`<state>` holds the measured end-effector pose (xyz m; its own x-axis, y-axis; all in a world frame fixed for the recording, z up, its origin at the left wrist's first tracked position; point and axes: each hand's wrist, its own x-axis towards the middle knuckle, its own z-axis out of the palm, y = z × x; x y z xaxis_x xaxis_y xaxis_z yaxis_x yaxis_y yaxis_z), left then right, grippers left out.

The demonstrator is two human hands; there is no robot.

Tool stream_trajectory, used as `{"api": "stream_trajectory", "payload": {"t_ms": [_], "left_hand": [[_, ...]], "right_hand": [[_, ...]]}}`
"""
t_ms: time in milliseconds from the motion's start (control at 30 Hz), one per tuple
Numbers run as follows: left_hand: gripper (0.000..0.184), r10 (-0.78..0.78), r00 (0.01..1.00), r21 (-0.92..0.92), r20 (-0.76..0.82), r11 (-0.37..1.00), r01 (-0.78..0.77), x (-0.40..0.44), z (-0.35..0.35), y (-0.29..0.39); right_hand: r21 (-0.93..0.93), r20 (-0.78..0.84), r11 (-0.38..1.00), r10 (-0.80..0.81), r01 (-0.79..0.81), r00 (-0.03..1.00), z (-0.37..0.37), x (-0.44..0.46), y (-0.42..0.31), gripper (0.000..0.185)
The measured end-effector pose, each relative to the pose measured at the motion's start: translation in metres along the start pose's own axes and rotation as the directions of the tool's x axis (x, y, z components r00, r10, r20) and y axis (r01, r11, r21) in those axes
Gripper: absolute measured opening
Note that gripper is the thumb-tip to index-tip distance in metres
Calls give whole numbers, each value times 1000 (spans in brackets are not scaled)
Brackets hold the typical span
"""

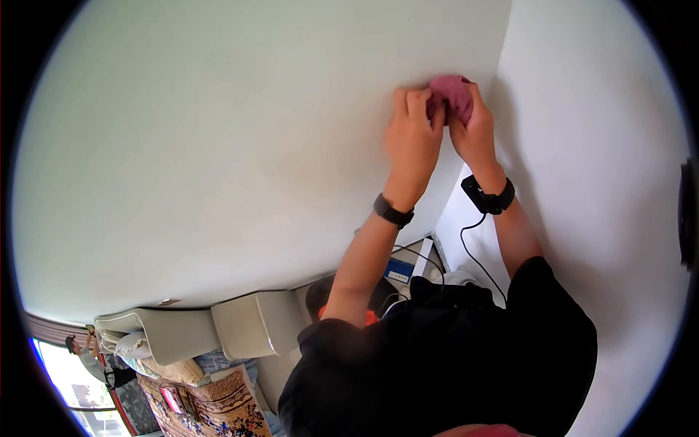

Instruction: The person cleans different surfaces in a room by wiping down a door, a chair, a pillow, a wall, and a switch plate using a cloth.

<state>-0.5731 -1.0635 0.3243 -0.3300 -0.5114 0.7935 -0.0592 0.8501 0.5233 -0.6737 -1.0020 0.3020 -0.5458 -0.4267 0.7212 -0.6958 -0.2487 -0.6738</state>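
The left hand and right hand both gripped a crumpled, dusky-pink fabric cloth with bent fingers. The cloth was at the smooth, pale greenish wall, near its edge with the white wall.

The bottom edge crops the black shirt. Above the shirt, the pink cloth hides some fingertips of the left hand and right hand. Right of the shirt, a dark object, perhaps a screen, is cut off; far left, a person is too small to read.
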Motion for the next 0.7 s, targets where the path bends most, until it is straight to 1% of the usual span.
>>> {"api": "stream_trajectory", "payload": {"t_ms": [33, 67, 100, 133, 200, 233, 267, 300, 333, 367, 400, 433, 467, 500, 533, 633, 700], "left_hand": [[22, -6, 1000, -28, 24, 1000, 7, 1, 7, 1], [22, 18, 999, -11, 39, 1000, -18, -3, 14, -1], [23, 43, 998, 7, 53, 999, -43, -11, 21, -8], [23, 70, 995, 26, 67, 997, -72, -20, 29, -16], [23, -5, 985, 60, 173, 998, -5, -48, 42, -32], [22, -47, 973, 81, 225, 996, 30, -67, 46, -43], [21, 5, 977, 113, 215, 993, -30, -87, 49, -59], [20, 62, 976, 143, 206, 985, -93, -109, 53, -76], [20, 28, 977, 142, 211, 988, -59, -135, 57, -96], [20, -4, 976, 140, 219, 990, -27, -156, 59, -109], [21, -73, 972, 109, 223, 993, 50, -166, 56, -114], [22, -142, 962, 80, 233, 989, 127, -173, 49, -115], [22, -214, 944, 54, 251, 977, 207, -177, 43, -119], [22, -246, 932, 75, 266, 969, 234, -165, 33, -118], [22, -218, 944, 66, 247, 976, 208, -153, 30, -113], [22, -128, 977, 36, 172, 992, 124, -121, 36, -90], [24, -71, 991, 21, 116, 997, 69, -95, 43, -72]], "right_hand": [[11, -22, 1000, 9, -8, 1000, -2, -1, 6, 40], [23, -42, 1000, 15, -14, 999, -4, -2, 13, 39], [30, -91, 998, -47, 50, 995, -1, -10, 35, 40], [15, -83, 1000, 1, 0, 997, -1, -20, 53, 41], [-12, -63, 994, 103, -104, 993, -1, -52, 78, 43], [-45, -50, 977, 205, -208, 977, 5, -76, 93, 43], [-81, -41, 948, 306, -309, 951, 10, -101, 105, 43], [-106, 6, 926, 364, -361, 931, 15, -120, 109, 40], [-134, 48, 901, 421, -412, 906, 18, -135, 107, 37], [-172, 70, 907, 402, -386, 913, 21, -142, 100, 35], [-205, 88, 912, 379, -356, 921, 25, -145, 95, 32], [-225, 126, 900, 406, -372, 905, 29, -148, 96, 31], [-209, 159, 915, 379, -344, 912, 31, -150, 99, 31], [-206, 179, 921, 369, -332, 912, 40, -146, 102, 33], [-205, 195, 925, 358, -319, 913, 41, -140, 102, 34], [-75, 149, 962, 271, -262, 951, 31, -113, 89, 35], [-35, 98, 979, 203, -201, 974, 19, -88, 76, 36]]}}
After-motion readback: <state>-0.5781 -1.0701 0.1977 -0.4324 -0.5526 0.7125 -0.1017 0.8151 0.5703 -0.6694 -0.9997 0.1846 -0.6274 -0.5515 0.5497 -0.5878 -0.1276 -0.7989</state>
